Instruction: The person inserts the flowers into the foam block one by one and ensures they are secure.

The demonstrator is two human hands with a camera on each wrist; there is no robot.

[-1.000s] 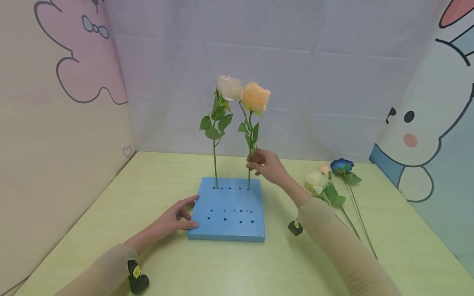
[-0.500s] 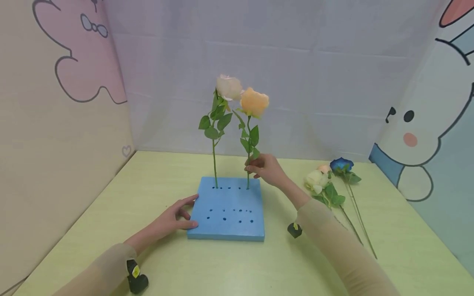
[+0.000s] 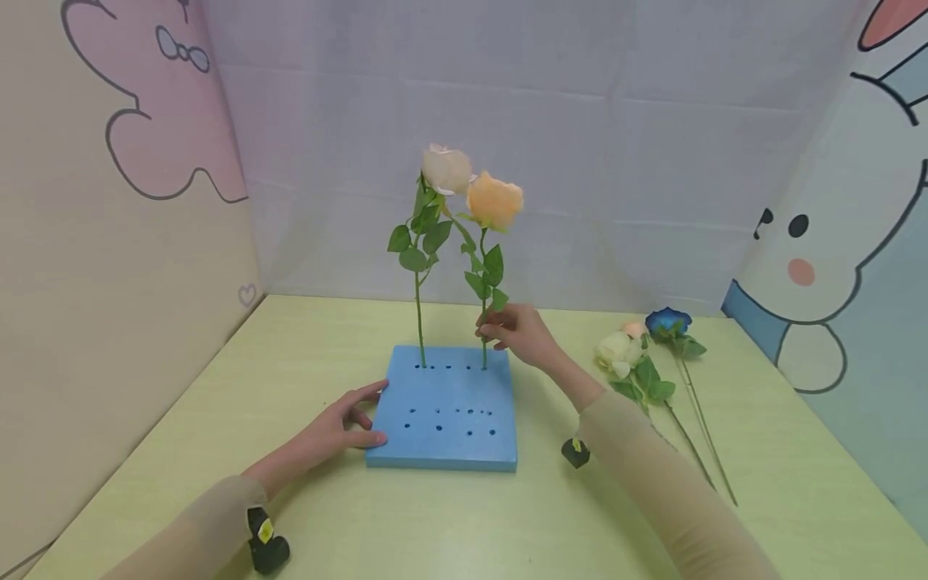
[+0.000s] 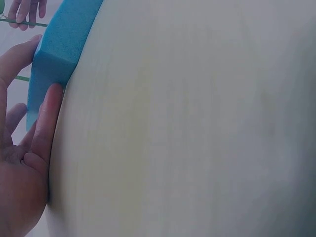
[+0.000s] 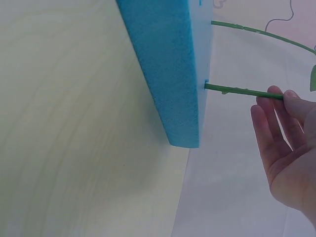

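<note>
A blue foam board (image 3: pixel 449 395) with rows of small holes lies on the table. My right hand (image 3: pixel 524 332) pinches the green stem of a peach-orange rose (image 3: pixel 495 201) between thumb and fingertips. In the right wrist view that stem (image 5: pixel 237 90) runs straight into a hole near the board's edge. A pale pink rose (image 3: pixel 445 169) stands upright in the back row, left of the orange one. At the board's left side rests my left hand (image 3: pixel 341 427), thumb on the front corner and fingers along the edge. The left wrist view shows its fingers (image 4: pixel 48 118) stretched against the foam.
To the right on the table (image 3: pixel 290 524) lie a white rose (image 3: pixel 619 354), a blue rose (image 3: pixel 669 322) and a partly hidden peach bloom (image 3: pixel 634 329), their stems pointing toward me. Cloth walls with cartoon drawings close off the back and sides.
The orange rose has come down a little and stands more upright, its stem in the back row of holes. My right hand has slid slightly lower with it. The left hand stays put.
</note>
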